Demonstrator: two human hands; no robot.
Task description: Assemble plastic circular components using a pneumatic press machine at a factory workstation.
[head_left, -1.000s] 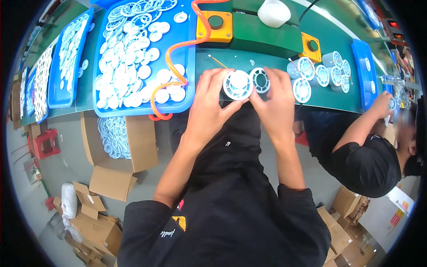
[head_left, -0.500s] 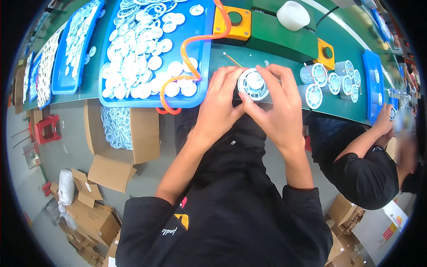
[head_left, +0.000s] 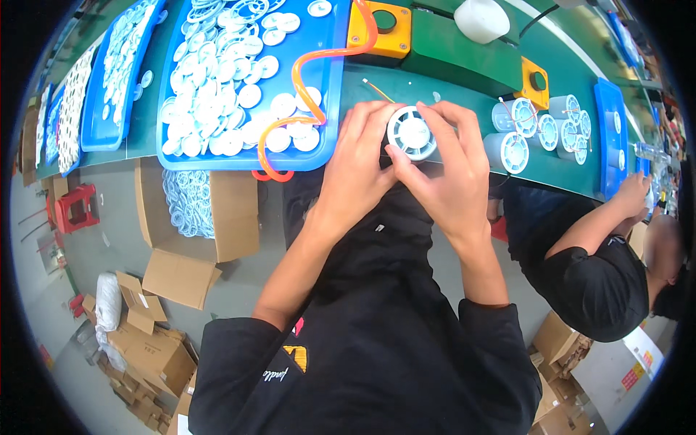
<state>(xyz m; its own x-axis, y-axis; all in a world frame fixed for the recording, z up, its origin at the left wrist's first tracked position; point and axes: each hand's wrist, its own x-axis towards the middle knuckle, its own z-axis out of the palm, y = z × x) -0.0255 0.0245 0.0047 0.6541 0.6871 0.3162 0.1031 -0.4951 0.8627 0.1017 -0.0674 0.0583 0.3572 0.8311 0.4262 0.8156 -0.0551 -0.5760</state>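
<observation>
Between my two hands is a white cylindrical plastic housing [head_left: 412,133], its slotted round end facing up and a pale disc seated in the middle of that end. My left hand [head_left: 357,161] is closed around its left side. The right hand [head_left: 455,168] grips the right side, with thumb and index finger at the rim. Thin coloured wires [head_left: 378,91] stick out just beyond my left fingertips. The underside of the housing is hidden by my hands.
Left of my hands, a blue tray [head_left: 330,87] holds many white discs and rings; an orange coiled hose [head_left: 296,83] crosses it. Beyond sits a green machine [head_left: 464,69] with yellow button boxes. Several similar housings [head_left: 507,151] stand at right, near a co-worker [head_left: 594,275]. Below is an open carton [head_left: 235,217].
The small disc that stood raised and off-centre on the housing now lies flat in its middle. Both hands keep nearly the same place around the housing.
</observation>
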